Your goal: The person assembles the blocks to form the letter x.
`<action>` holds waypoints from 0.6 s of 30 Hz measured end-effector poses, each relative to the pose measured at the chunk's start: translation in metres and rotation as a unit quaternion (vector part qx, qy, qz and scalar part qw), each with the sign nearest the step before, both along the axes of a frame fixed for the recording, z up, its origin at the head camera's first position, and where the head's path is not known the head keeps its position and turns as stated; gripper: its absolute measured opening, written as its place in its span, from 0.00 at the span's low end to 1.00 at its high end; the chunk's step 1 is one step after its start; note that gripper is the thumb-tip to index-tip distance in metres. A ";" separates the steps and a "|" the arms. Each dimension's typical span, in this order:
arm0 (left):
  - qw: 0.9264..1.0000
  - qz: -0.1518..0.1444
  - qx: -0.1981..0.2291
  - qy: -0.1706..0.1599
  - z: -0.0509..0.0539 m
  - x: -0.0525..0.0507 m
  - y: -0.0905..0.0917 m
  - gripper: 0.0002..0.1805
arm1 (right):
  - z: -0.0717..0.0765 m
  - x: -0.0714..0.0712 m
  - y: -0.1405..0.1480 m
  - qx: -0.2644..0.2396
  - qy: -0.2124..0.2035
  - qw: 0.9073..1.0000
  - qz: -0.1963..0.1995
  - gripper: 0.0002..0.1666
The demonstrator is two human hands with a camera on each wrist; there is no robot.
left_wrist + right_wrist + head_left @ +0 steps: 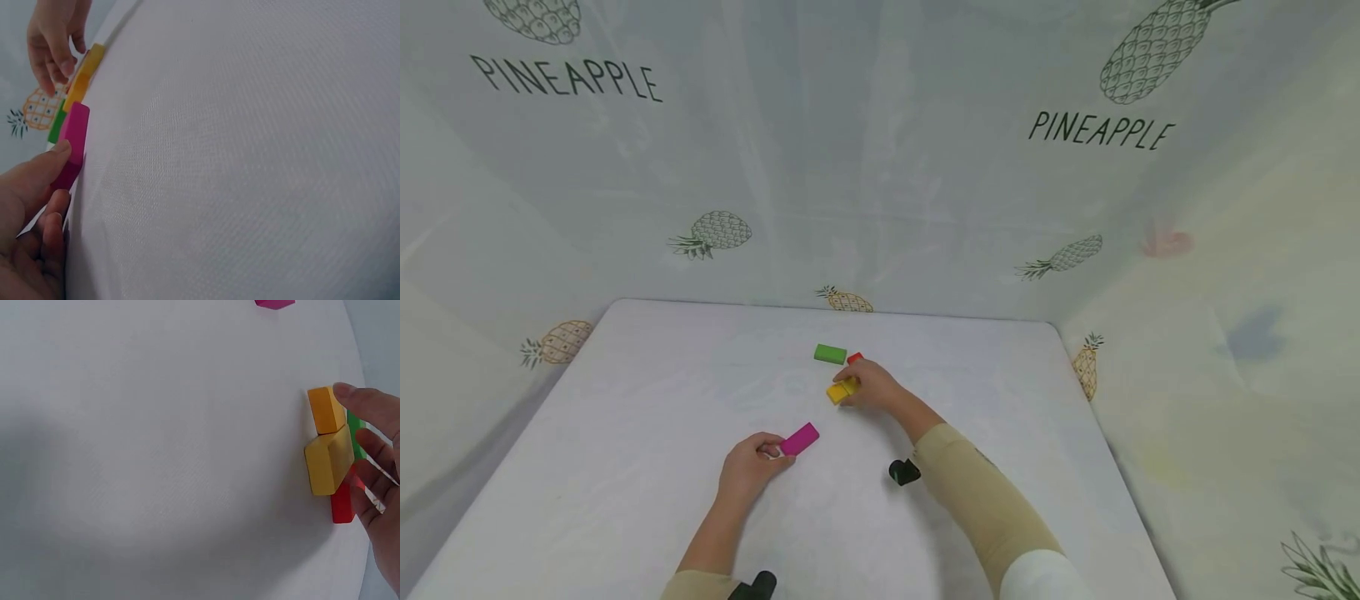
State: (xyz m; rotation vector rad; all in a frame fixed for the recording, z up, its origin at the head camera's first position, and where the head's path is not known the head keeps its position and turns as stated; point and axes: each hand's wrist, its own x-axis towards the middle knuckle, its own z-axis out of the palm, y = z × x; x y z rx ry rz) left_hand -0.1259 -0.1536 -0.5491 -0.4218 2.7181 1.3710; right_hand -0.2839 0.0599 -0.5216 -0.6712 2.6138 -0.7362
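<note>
Your left hand [749, 468] pinches the magenta block [801, 439] by one end over the table [625, 417]; your right hand [876, 388], fingers loose, grips nothing beside the yellow block [320, 467] and orange block [325, 411]. The magenta block should handle light and rigid; grasp opposite sides

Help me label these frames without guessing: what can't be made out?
Head view: most of the red block, behind the right hand.
Right wrist view: part of the red block, behind the yellow block; most of the magenta block, past the top edge.
Left wrist view: part of the green block, behind the magenta block; part of the left hand, off-frame.
</note>
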 end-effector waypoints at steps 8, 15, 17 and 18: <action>1.000 -0.004 0.027 -0.003 -0.003 -0.003 -0.003 0.20 | -0.005 -0.007 -0.004 0.031 0.004 0.999 0.016 0.21; 0.999 0.005 0.054 0.007 -0.001 -0.001 -0.006 0.17 | -0.004 -0.008 -0.006 0.043 -0.001 0.999 0.011 0.20; 0.998 0.007 0.056 0.007 -0.001 0.000 -0.006 0.17 | -0.004 -0.008 -0.007 0.045 -0.002 0.999 0.011 0.20; 0.998 0.007 0.058 0.008 -0.001 0.000 -0.006 0.16 | -0.004 -0.008 -0.007 0.046 -0.002 0.999 0.012 0.20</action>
